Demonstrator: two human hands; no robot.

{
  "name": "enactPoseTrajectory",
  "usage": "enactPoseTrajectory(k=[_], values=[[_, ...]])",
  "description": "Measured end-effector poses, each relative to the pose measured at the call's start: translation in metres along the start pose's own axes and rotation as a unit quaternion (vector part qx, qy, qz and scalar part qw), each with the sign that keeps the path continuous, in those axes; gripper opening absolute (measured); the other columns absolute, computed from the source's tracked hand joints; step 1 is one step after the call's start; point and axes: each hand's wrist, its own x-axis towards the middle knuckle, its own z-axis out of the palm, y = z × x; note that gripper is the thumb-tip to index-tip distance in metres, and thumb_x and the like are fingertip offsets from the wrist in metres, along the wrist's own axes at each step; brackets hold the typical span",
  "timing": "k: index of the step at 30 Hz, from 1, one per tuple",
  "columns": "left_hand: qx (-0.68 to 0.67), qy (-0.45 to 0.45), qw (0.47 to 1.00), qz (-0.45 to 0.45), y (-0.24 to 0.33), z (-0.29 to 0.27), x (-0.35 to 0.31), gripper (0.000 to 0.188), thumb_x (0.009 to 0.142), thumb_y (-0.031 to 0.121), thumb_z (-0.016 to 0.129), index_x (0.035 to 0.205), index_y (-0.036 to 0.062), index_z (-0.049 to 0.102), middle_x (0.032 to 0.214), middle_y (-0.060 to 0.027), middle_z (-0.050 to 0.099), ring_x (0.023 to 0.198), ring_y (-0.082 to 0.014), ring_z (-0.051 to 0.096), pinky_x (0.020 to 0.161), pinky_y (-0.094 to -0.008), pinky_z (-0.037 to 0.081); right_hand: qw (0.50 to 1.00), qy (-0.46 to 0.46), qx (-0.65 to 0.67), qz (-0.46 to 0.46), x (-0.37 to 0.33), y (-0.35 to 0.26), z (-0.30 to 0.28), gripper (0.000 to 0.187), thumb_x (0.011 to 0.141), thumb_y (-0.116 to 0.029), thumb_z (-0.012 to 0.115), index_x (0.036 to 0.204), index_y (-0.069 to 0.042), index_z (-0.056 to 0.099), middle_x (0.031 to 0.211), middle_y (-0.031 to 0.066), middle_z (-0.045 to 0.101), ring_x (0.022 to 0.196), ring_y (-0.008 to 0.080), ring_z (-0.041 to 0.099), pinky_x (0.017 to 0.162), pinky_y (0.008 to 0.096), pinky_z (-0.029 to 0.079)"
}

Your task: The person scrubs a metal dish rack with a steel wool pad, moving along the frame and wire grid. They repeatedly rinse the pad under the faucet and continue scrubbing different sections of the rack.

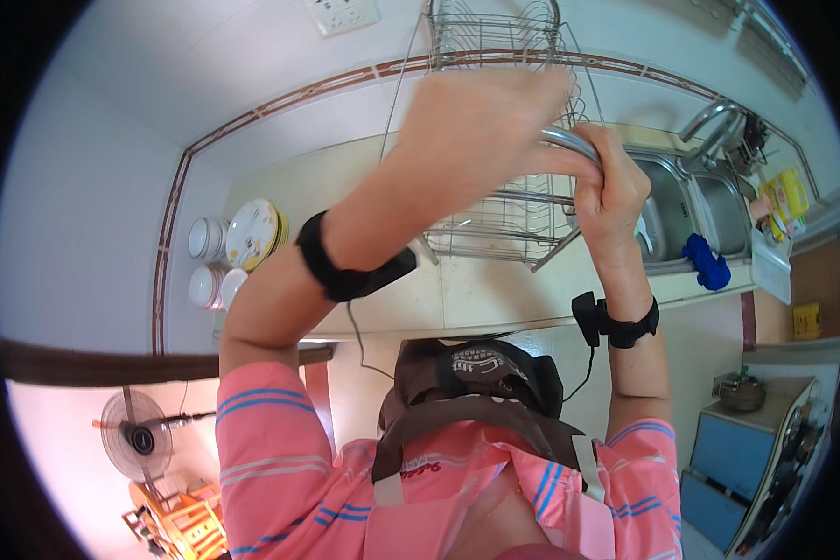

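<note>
A wire dish rack (495, 245) with upper and lower tiers stands on the counter in front of me, its middle hidden behind my hands and arms. My right hand (616, 191) is closed around a shiny, curved metal piece (569, 142); whether it belongs to the rack or is separate, I cannot tell. Reaching across to the right, my left hand (485, 117) is raised before the rack, close to the other end of that metal piece. Motion smears its fingers, so their grip is unclear. Both wrists wear black straps.
Patterned plates (252, 233) and stacked bowls (207, 239) stand at the counter's left end. To the right are a double steel sink (667, 205), a faucet (709, 121) and a blue cloth (707, 263) on the sink's front edge. A pot (742, 392) sits on a blue-fronted cabinet.
</note>
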Motion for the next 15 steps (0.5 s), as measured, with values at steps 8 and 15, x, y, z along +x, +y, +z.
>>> enactPoseTrajectory(k=[8, 15], values=[[0.066, 0.005, 0.998, -0.022, 0.005, -0.003, -0.005, 0.051, 0.084, 0.056, 0.076, 0.088, 0.0089, 0.056, 0.067, -0.0026, 0.059, 0.054, -0.0246, 0.058, 0.048, -0.0336, 0.044, 0.999, -0.006, 0.029, -0.035, -0.004, -0.003, 0.012, 0.032, 0.080, 0.013, 0.055, 0.104, -0.002, 0.068, 0.093, 0.0158, 0.069, 0.077, 0.0356, 0.068, 0.068, 0.0342, 0.054], [-0.113, 0.165, 0.952, -0.233, -0.033, -0.012, -0.093, 0.041, 0.086, 0.036, 0.084, 0.086, 0.0075, 0.056, 0.066, -0.0014, 0.056, 0.051, -0.0161, 0.050, 0.050, -0.0277, 0.043, 0.999, 0.006, 0.034, 0.000, 0.004, -0.011, 0.010, 0.027, 0.084, 0.012, 0.058, 0.105, -0.003, 0.067, 0.087, 0.0154, 0.068, 0.071, 0.0330, 0.067, 0.067, 0.0334, 0.053]])
